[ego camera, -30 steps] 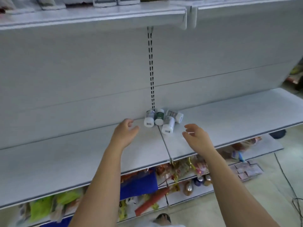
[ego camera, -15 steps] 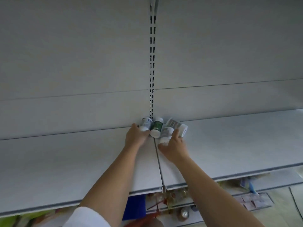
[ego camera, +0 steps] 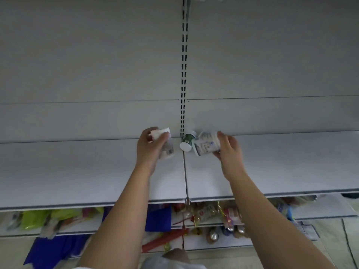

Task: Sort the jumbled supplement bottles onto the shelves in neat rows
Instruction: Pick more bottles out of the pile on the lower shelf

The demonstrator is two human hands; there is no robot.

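Nearest: lower shelves packed with mixed packaged goods [ego camera: 209, 212]. Not part of this job.

Working shelf [ego camera: 81, 171]: two boards meeting at a seam directly below the slotted upright [ego camera: 184, 74]. All positions are logged against the foot of that upright.

Left hand [ego camera: 150, 146]: just left of the upright's foot. Fingers curled round a white bottle [ego camera: 166, 147], which is clear of the board and tilted. Motion blur, label unreadable.

Right hand [ego camera: 229, 150]: just right of the upright's foot. Thumb and fingers wrapped round a blue-printed bottle [ego camera: 206, 145], held tilted, close above the board. The hands are apart, one on each side of the upright, each clamped on its own bottle.

Green bottle [ego camera: 187, 141]: at the upright's foot, on its side, white cap towards the camera. It appears to touch the blue-printed bottle to its right. No hand is on it.

Behind: plain back panel [ego camera: 97, 65], nothing standing against it on either side of the upright.

Handling (judgement): small rigid plastic bottles, probably light, each manageable one-handed. Glossy labels may slip in a loose pinch. The round bodies will roll if laid down, as the green one could. Best hold is round the mid-body, thumb opposite fingers. Avoid the cap, which could turn. Set each down square on its base. The green one first needs tipping upright. No rows formed yet.
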